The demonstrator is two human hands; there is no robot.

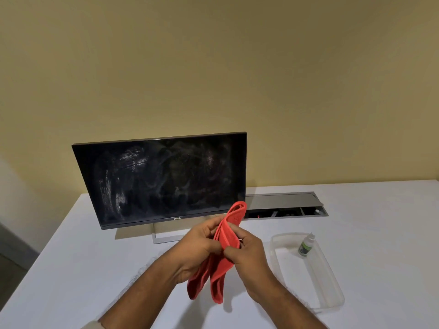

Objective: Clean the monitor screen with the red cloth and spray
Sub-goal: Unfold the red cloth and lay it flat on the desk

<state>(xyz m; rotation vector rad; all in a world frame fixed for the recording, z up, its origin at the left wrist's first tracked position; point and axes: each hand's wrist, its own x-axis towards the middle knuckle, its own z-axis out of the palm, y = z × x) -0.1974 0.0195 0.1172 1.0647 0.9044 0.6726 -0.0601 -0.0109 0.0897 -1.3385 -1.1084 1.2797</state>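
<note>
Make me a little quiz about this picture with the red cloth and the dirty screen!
1. True or false: both hands grip the red cloth.
2. Where does the spray bottle stand: A) in the clear tray, B) on the monitor, C) in the left hand?
3. What shows that the monitor screen needs wiping?

Key
1. True: the left hand and right hand both hold it.
2. A.
3. Whitish smears across the dark glass.
</note>
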